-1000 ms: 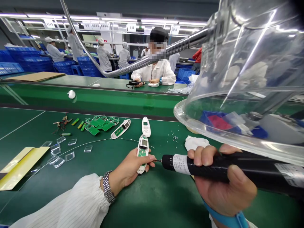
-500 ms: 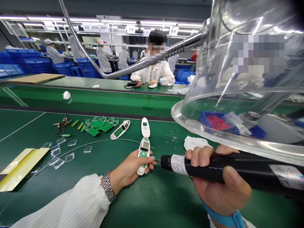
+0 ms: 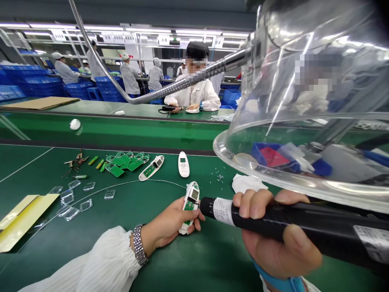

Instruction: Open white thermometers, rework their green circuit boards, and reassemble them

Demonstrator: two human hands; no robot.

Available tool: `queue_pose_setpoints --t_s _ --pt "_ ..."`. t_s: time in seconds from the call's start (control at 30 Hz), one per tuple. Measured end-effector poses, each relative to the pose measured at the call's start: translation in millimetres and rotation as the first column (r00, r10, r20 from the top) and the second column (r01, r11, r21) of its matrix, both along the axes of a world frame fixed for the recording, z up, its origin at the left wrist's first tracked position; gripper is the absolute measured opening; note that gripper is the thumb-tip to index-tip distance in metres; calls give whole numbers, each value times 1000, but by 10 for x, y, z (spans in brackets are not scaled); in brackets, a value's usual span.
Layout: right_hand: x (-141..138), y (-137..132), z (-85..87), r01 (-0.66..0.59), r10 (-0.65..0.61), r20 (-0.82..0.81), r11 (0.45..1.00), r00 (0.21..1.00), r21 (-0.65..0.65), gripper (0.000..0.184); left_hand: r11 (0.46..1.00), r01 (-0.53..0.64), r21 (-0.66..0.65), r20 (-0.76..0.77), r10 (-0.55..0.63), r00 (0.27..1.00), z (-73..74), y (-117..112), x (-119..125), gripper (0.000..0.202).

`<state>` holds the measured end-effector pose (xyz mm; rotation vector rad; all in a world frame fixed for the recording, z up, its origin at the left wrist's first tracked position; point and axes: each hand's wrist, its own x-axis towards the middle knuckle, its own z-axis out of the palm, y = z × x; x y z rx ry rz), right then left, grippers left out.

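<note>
Left hand (image 3: 165,224) shut around a white plastic remote casing with green circuit board (image 3: 191,207); right hand (image 3: 270,253) gripping a black electric screwdriver (image 3: 267,219), nose just beside the casing, both over the green table (image 3: 170,267).

Clear plastic dome (image 3: 291,121) looms just above the right hand's fingers (image 3: 247,199), white cloth (image 3: 247,183) just beyond them, little room between.
</note>
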<state>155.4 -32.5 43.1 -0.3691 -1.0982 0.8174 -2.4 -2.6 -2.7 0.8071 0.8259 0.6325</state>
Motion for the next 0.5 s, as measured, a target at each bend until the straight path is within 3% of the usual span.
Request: queue_pose_setpoints --t_s 0.5 --pt "-47 -10 -33 5 -4 36 1000 999 -1 19 999 32 38 -21 -31 999 -16 -23 29 18"
